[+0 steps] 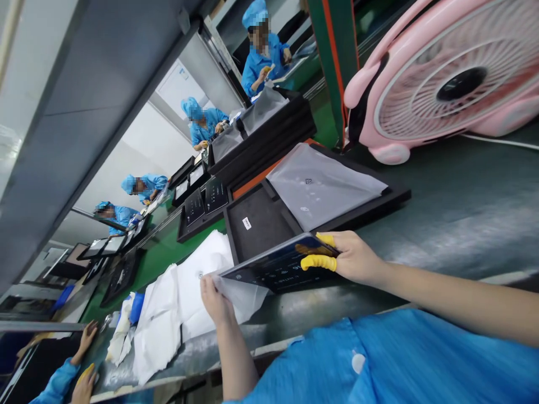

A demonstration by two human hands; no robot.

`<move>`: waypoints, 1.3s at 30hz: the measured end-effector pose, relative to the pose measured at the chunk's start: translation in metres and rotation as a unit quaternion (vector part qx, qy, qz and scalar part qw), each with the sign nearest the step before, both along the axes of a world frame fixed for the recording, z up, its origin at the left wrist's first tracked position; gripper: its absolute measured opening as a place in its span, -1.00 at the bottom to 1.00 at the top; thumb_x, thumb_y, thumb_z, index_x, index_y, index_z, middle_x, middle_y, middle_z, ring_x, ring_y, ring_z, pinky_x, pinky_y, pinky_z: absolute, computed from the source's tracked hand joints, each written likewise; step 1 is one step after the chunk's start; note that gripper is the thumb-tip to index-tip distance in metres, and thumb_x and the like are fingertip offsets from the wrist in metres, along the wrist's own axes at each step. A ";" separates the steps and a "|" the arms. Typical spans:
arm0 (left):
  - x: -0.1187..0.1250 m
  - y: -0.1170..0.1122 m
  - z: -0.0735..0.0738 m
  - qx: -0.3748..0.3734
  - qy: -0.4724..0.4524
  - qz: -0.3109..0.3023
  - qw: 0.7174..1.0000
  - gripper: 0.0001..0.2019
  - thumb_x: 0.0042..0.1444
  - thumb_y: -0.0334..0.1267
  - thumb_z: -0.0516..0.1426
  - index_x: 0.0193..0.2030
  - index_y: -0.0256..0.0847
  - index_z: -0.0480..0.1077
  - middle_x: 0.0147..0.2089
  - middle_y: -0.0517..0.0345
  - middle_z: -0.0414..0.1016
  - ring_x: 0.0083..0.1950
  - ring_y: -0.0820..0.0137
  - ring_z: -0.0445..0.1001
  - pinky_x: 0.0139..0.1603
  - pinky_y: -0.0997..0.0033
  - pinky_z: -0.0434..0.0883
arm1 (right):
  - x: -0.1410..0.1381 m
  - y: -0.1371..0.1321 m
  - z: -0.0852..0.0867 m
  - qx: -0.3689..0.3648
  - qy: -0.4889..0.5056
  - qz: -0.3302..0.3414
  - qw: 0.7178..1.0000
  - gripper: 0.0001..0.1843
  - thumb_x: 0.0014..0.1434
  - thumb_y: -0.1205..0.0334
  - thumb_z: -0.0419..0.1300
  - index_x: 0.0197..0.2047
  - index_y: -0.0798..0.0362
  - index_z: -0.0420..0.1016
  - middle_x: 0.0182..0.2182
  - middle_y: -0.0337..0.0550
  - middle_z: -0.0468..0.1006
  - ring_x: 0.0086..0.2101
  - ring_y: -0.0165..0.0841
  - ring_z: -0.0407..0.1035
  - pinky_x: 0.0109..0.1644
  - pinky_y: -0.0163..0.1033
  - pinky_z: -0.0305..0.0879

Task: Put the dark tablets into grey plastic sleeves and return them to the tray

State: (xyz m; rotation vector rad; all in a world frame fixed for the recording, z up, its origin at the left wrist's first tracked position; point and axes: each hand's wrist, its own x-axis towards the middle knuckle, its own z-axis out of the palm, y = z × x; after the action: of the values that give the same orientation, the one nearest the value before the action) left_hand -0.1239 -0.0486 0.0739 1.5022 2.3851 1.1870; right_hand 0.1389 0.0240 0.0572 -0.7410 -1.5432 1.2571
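Observation:
A dark glass panel (278,264) with printed markings is held flat just above the bench, over the front edge of a black tray (256,221). My right hand (349,258), with yellow finger cots on thumb and fingers, grips the panel's right edge. My left hand (214,300) pinches a thin clear film (242,294) at the panel's left corner, where the film is lifted away from the glass.
A grey bag (320,185) lies on the tray's right half. White sheets (177,303) lie to the left. A pink fan (446,78) stands at the right rear. More trays of panels (204,202) run along the green line, where several people in blue work.

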 end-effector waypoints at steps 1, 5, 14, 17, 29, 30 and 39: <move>0.001 -0.004 0.008 0.009 0.001 -0.017 1.000 -0.69 0.08 0.00 -0.04 -0.57 -0.11 0.17 -0.57 0.16 0.23 -0.39 0.31 0.29 -0.41 0.36 0.27 | -0.003 0.000 -0.001 0.009 0.000 0.003 1.000 -0.66 -0.23 -0.07 0.31 -0.51 0.04 0.54 -0.56 -0.20 0.48 -0.53 -0.37 0.34 -0.44 -0.32 0.27; 0.024 -0.023 0.016 0.023 0.001 -0.144 0.989 -0.69 0.05 -0.03 0.00 -0.61 -0.14 0.13 -0.60 0.20 0.15 -0.51 0.41 0.19 -0.45 0.41 0.20 | -0.013 0.006 -0.006 -0.095 0.027 0.020 0.995 -0.60 -0.32 -0.07 0.35 -0.49 0.07 0.53 -0.53 -0.20 0.50 -0.48 -0.33 0.36 -0.38 -0.29 0.29; 0.059 0.003 0.026 -0.025 -0.025 -0.281 0.959 -0.72 0.07 -0.18 -0.05 -0.59 -0.17 -0.01 -0.62 0.30 -0.02 -0.56 0.53 0.00 -0.50 0.50 0.05 | -0.024 0.016 0.008 -0.186 0.136 -0.065 0.971 -0.46 -0.50 -0.08 0.40 -0.44 0.09 0.50 -0.50 -0.22 0.50 -0.45 -0.33 0.36 -0.36 -0.27 0.30; 0.051 0.010 0.036 -0.040 -0.008 -0.280 0.959 -0.74 0.07 -0.20 -0.05 -0.59 -0.18 0.00 -0.62 0.32 -0.03 -0.56 0.54 -0.02 -0.50 0.52 0.03 | -0.023 0.018 0.016 -0.183 0.157 -0.091 0.966 -0.47 -0.51 -0.05 0.41 -0.45 0.10 0.47 -0.53 -0.23 0.49 -0.47 -0.32 0.36 -0.39 -0.27 0.31; 0.042 0.013 0.036 -0.137 0.057 -0.253 0.956 -0.76 0.02 -0.29 -0.04 -0.62 -0.19 0.00 -0.66 0.33 -0.01 -0.57 0.54 0.02 -0.52 0.52 0.00 | -0.024 0.033 0.002 -0.293 0.200 -0.131 0.926 -0.71 -0.31 0.22 0.28 -0.42 0.07 0.40 -0.58 -0.22 0.49 -0.49 -0.26 0.41 -0.45 -0.21 0.36; 0.037 0.013 0.039 -0.142 0.067 -0.244 0.957 -0.76 0.02 -0.28 -0.05 -0.62 -0.19 0.01 -0.66 0.32 0.00 -0.57 0.54 0.03 -0.51 0.52 0.00 | -0.024 0.034 0.001 -0.292 0.197 -0.132 0.926 -0.73 -0.31 0.25 0.26 -0.42 0.07 0.40 -0.58 -0.22 0.49 -0.49 -0.27 0.41 -0.45 -0.21 0.36; 0.027 0.001 0.035 -0.201 -0.048 -0.343 0.916 -0.66 0.00 -0.11 0.01 -0.65 -0.20 0.02 -0.65 0.31 -0.02 -0.56 0.55 0.01 -0.52 0.52 0.02 | -0.019 0.044 -0.005 -0.314 0.199 -0.166 0.914 -0.87 -0.27 0.26 0.21 -0.52 0.04 0.40 -0.55 -0.21 0.50 -0.43 -0.28 0.41 -0.39 -0.25 0.33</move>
State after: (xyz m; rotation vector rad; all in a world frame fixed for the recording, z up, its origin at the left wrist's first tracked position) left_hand -0.0964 -0.0472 0.1087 1.8257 1.6443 0.5499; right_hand 0.1202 0.0678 0.0526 -1.0221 -0.6362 1.5332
